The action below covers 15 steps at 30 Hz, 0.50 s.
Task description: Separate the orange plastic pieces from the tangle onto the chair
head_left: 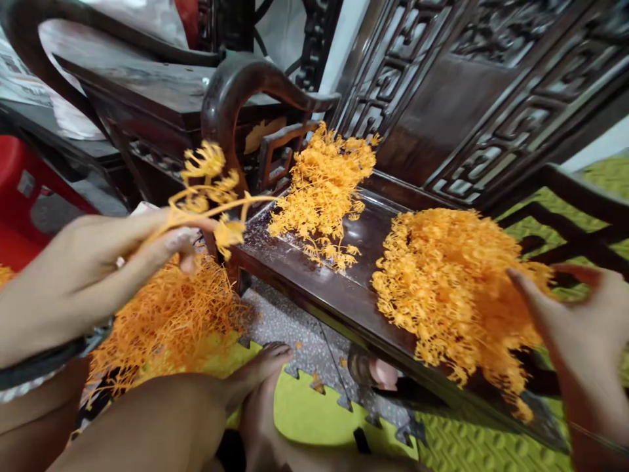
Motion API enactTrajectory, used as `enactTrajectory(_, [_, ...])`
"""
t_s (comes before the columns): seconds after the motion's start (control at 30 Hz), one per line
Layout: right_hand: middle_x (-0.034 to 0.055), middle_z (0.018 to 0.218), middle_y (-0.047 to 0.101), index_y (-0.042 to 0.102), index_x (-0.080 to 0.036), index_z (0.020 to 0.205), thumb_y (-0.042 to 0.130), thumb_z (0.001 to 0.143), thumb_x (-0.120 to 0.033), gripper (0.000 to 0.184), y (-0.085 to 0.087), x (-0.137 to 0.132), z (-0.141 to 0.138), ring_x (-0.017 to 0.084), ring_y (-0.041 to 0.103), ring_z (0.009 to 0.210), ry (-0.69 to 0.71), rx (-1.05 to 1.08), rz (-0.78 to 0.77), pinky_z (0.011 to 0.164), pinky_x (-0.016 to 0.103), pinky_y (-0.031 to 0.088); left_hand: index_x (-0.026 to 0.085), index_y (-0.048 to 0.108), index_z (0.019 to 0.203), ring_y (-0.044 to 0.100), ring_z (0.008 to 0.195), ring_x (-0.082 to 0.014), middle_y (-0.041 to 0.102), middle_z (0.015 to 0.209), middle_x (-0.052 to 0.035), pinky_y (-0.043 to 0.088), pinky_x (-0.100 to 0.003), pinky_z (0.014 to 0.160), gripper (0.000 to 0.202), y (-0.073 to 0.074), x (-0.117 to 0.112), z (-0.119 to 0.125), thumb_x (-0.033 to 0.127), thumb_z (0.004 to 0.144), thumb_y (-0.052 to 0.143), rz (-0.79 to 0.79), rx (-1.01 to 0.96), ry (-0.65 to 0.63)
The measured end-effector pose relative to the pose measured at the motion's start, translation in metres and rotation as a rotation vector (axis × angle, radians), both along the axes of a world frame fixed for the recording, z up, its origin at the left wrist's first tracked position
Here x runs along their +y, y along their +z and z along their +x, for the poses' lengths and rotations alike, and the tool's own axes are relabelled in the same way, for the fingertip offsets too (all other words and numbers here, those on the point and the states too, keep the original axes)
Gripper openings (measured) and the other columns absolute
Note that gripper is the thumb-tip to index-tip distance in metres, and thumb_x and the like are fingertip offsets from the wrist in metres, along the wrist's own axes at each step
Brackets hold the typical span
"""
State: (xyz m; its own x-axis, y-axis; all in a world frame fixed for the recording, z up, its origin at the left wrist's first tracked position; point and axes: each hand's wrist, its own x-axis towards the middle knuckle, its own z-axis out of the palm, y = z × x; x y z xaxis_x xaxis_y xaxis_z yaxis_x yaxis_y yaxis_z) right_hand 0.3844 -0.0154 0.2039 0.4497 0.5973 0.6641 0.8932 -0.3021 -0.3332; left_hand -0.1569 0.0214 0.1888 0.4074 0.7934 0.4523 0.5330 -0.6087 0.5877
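Note:
Between thumb and fingers, my left hand (pixel 132 255) pinches an orange branched sprig (pixel 211 213), which has thin stems and curly yellow-orange tips. It is held up to the left of a dark wooden chair seat (pixel 363 285). My right hand (pixel 584 321) is at the right edge of a large pile of orange sprigs (pixel 442 282) on that seat, its thumb and forefinger apart at the pile's edge. Its other fingers are partly hidden. A smaller pile of sprigs (pixel 327 190) lies further back, by the chair's left arm.
Below my left hand is a heap of thin orange stems (pixel 171 314). The chair's carved back (pixel 413 118) rises behind the seat. A red plastic stool (pixel 29 196) stands far left. Yellow-green foam mats (pixel 314 413) cover part of the speckled floor beside my legs.

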Motion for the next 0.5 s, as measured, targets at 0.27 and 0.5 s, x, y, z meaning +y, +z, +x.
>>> enactTrajectory(0.27, [0.0094,0.116,0.061,0.059,-0.022,0.103,0.066,0.082,-0.027,0.023,0.013,-0.054,-0.146,0.026,0.056,0.115,0.672,0.171,0.302,0.105,0.05,0.039,0.021,0.06,0.101,0.056,0.061,-0.0139,0.065,0.076,0.001,0.04,-0.028,0.058,0.033,0.017,-0.023,0.115,0.028,0.101,0.028,0.225,0.244,-0.444])
enactTrajectory(0.5, [0.0081,0.141,0.045,0.038,-0.025,0.139,0.076,0.068,-0.049,0.084,0.025,-0.098,-0.18,0.03,0.038,0.132,1.067,0.157,-0.352,0.116,0.047,0.022,0.016,0.059,0.081,0.058,0.063,-0.0192,0.066,0.073,-0.0027,0.042,-0.035,0.062,0.04,-0.007,-0.043,0.173,0.015,0.1,0.024,0.687,0.336,-0.678])
